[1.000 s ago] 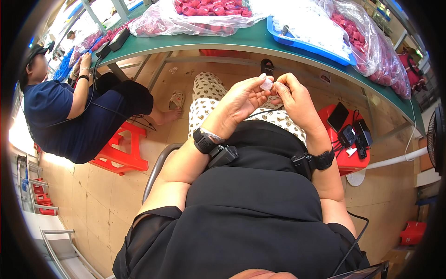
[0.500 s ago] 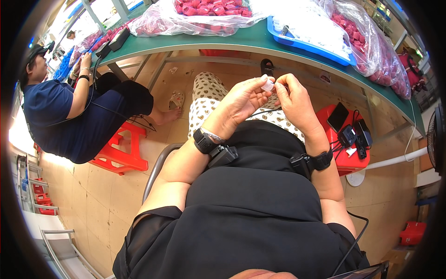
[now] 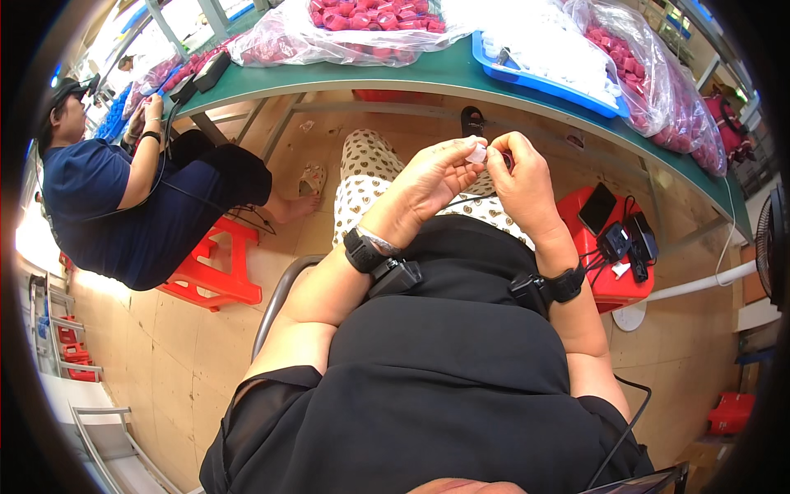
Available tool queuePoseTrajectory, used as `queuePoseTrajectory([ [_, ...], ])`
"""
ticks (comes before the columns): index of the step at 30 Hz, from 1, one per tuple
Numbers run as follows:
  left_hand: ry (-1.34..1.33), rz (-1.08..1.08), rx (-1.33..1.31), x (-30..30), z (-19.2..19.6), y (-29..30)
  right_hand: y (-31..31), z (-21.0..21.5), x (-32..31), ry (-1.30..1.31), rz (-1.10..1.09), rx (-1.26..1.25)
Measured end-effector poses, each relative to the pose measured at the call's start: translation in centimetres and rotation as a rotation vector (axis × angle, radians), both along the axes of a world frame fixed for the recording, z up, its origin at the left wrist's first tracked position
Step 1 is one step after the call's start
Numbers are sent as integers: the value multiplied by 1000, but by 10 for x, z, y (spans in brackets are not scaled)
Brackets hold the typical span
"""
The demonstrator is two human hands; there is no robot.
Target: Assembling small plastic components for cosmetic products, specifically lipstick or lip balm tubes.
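Above my lap, my left hand (image 3: 432, 174) pinches a small white plastic piece (image 3: 476, 154) between thumb and fingers. My right hand (image 3: 527, 188) is closed right beside it, its fingertips at the piece's right edge. A small dark red piece (image 3: 508, 160) shows between the curled fingers of my right hand; most of it is hidden. Each wrist wears a black strap with a device on it.
A green table (image 3: 346, 82) ahead carries red pieces (image 3: 374, 15) in clear bags and a blue tray (image 3: 547, 92) of white pieces. At right, a red stool (image 3: 605, 280) holds a phone and chargers. A co-worker (image 3: 90, 181) sits at left.
My right hand has rolled slightly, and the dark red piece now shows between its fingers. My left hand keeps its pinch on the white piece, almost in place.
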State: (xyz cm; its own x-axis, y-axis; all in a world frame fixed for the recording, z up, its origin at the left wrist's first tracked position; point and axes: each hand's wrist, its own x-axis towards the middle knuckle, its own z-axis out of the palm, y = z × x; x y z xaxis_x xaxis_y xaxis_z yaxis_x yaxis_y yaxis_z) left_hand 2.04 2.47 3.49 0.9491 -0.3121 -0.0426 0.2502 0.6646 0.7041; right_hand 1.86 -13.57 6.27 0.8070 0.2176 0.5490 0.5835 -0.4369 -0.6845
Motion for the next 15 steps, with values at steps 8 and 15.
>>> queuePoseTrajectory([
  [8,-46,34,16,-1,-4,-4,4,-9,3,-199,-44,-42],
  [15,-37,70,102,-4,-1,-1,0,-12,7,351,120,298],
])
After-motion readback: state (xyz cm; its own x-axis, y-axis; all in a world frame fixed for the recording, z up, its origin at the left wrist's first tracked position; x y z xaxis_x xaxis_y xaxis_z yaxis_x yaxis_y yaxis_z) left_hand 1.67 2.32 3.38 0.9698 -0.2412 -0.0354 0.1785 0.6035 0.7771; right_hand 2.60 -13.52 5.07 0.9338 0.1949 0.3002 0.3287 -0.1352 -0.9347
